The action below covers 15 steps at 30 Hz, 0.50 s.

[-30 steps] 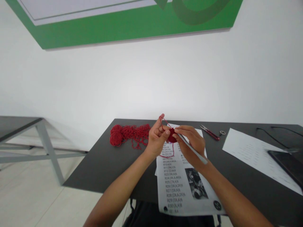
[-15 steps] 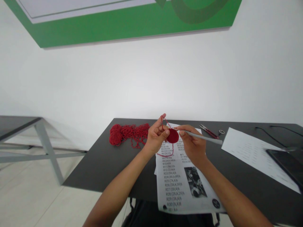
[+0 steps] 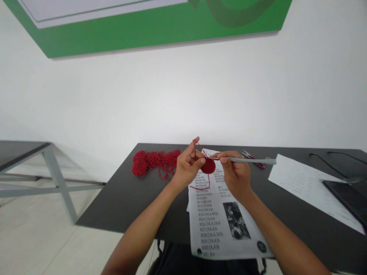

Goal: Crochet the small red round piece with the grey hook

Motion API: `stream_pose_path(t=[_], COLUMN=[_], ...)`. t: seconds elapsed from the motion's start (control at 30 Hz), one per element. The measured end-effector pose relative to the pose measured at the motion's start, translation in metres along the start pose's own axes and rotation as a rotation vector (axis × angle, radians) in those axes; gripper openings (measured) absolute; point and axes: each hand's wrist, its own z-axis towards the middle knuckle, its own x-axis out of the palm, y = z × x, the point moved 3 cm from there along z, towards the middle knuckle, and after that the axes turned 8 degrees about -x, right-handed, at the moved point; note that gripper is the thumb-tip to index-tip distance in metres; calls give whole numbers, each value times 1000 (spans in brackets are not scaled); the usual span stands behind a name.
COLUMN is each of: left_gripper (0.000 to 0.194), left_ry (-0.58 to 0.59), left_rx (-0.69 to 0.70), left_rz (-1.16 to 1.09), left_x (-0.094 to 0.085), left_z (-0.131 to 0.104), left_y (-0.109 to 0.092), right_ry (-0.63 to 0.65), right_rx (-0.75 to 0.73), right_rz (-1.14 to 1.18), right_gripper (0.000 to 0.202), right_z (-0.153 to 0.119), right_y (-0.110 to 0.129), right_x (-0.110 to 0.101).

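My left hand (image 3: 189, 162) pinches the edge of a small round red crochet piece (image 3: 208, 166) between thumb and fingers, with red yarn looped over its raised index finger. In my right hand (image 3: 235, 172) is a grey-handled crochet hook (image 3: 252, 160), held like a pen, its metal tip at the top edge of the piece. A yarn tail hangs from the piece over a printed sheet (image 3: 210, 229). Left of my hands lies a red yarn ball (image 3: 140, 163) with a loose tangle of yarn (image 3: 163, 160) beside it.
Red-handled snips (image 3: 254, 158) lie behind my right hand, near a small ring partly behind the hook. Further right are another printed sheet (image 3: 304, 187), a black phone (image 3: 346, 200) and thin dark cords on the dark table (image 3: 123, 206). A second table (image 3: 23, 152) stands at left.
The hook has swung to a more level angle, its handle end rising and shifting right. Both hands and the red piece have moved very slightly.
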Motion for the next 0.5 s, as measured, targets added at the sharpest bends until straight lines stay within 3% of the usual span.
stream_pose_path(t=[0.27,0.5], left_gripper=[77,70], left_ry=[-4,-36], left_rx=[99,278], left_rz=[69,183], left_x=[3,4], left_z=[-3,-5], left_y=[-7,-9], right_ry=[-9,31], right_rx=[-29,-160], right_rz=[-48,-63], right_gripper=[17,8], right_z=[-3,-8], right_y=[-1,-4], right_x=[0,1])
